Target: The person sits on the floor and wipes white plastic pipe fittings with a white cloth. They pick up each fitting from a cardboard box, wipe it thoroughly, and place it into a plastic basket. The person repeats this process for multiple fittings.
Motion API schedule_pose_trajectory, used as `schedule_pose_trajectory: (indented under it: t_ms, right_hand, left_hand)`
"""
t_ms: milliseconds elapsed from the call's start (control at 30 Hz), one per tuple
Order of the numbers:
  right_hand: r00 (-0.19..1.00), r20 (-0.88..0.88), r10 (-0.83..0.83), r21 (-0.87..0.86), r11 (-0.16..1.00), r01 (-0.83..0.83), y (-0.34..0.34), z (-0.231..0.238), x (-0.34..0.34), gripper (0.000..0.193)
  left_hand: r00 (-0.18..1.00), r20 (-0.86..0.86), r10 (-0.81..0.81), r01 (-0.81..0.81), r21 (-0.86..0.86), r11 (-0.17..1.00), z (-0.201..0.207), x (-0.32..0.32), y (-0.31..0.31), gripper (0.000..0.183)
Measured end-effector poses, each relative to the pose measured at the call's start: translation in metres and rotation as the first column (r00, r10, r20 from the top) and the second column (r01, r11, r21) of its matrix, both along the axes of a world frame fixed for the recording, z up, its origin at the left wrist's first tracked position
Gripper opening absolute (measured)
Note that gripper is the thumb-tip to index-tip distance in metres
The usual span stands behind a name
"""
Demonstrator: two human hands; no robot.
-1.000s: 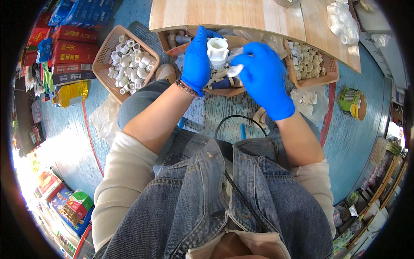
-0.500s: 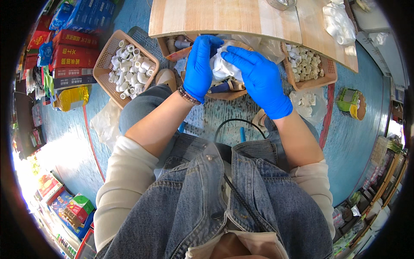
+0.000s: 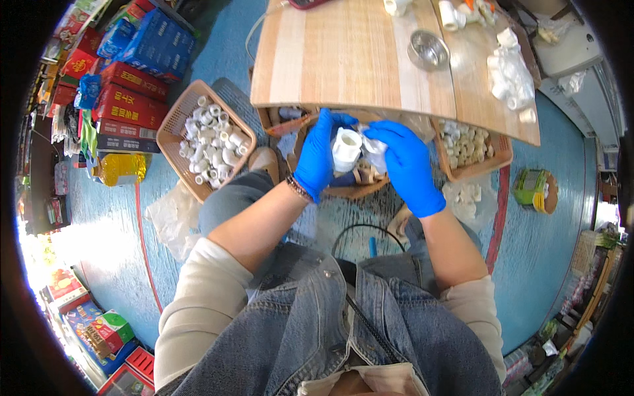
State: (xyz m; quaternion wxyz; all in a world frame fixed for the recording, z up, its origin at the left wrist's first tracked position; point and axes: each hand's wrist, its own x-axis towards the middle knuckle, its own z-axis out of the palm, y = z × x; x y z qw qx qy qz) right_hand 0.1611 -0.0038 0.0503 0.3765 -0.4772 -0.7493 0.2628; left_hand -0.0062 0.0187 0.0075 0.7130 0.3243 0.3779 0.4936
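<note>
Near the tabletop (image 3: 350, 63), left hand (image 3: 317, 157) clasps a white fitting (image 3: 346, 152), right hand (image 3: 411, 168) pinching crumpled material (image 3: 375, 149).

Left grip (image 3: 317, 160) holds a white fitting (image 3: 345, 153); right grip (image 3: 409, 166), a pale wad (image 3: 375, 154)

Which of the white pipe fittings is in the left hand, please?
The wide white fitting in the left hand, its round open mouth facing the camera; the smaller fittings heaped in the left basket lie unheld.

You hold a white plastic fitting (image 3: 345, 152), open end up, and, just right of it, crumpled whitish material (image 3: 375, 152).
</note>
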Motion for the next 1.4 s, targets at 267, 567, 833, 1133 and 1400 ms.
schedule_pose_trajectory:
  t_ms: [267, 567, 833, 1133, 1400]
  right_hand:
    - [0.944, -0.328, -0.015, -0.142, 0.989, -0.034, -0.014, -0.002, -0.023, 0.037]
    - [0.942, -0.336, 0.004, -0.156, 0.986, -0.060, -0.026, -0.006, -0.035, 0.035]
    - [0.573, -0.738, -0.357, -0.456, 0.889, -0.034, -0.030, -0.023, -0.040, 0.018]
    - [0.347, -0.778, -0.524, -0.620, 0.731, -0.287, -0.020, -0.027, -0.031, 0.024]
    - [0.606, -0.739, -0.293, -0.455, 0.881, -0.129, -0.016, 0.007, -0.020, 0.022]
  left_hand:
    - [0.860, 0.482, -0.170, 0.285, -0.176, 0.942, 0.007, -0.002, -0.006, 0.046]
    - [0.963, 0.268, 0.019, -0.001, -0.065, 0.998, 0.017, 0.000, -0.012, 0.038]
    - [0.942, -0.265, 0.204, -0.081, 0.412, 0.908, 0.016, 0.008, -0.017, 0.039]
    - [0.876, -0.456, 0.157, 0.211, 0.655, 0.725, 0.016, 0.014, -0.026, 0.062]
    - [0.741, -0.556, 0.377, 0.296, 0.774, 0.560, 0.027, -0.012, -0.012, 0.052]
